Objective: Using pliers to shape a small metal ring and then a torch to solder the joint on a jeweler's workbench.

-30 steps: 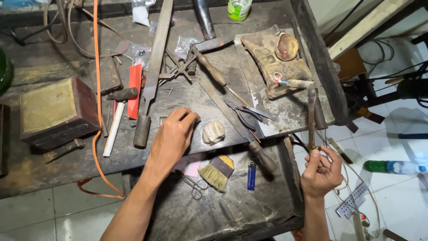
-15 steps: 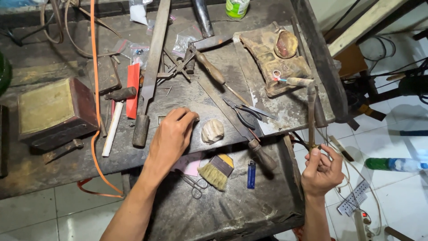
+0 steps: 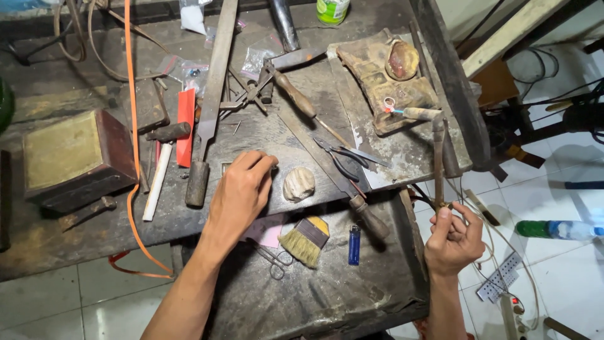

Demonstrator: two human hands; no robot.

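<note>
My left hand [image 3: 241, 191] rests palm down on the dark workbench [image 3: 75, 233], fingers curled with the tips pinched together near a pale ridged lump [image 3: 298, 184]. Whether something small sits between those fingertips cannot be made out. My right hand [image 3: 457, 240] is off the bench's right edge, closed around the brass base of a thin metal torch pipe [image 3: 438, 151] that points upward. A thin hose or wire trails down from that hand.
A long file [image 3: 212, 94], pliers [image 3: 343, 158], a worn leather pad [image 3: 377, 75], a wooden box [image 3: 69, 157] and an orange cable [image 3: 130, 126] lie on the bench. The lower shelf holds a small brush [image 3: 306, 239], a blue lighter [image 3: 354, 243] and scissors [image 3: 270, 259]. A green bottle [image 3: 553, 228] lies on the floor.
Both hands stay almost where they were. My right hand with the torch pipe has shifted only slightly.
</note>
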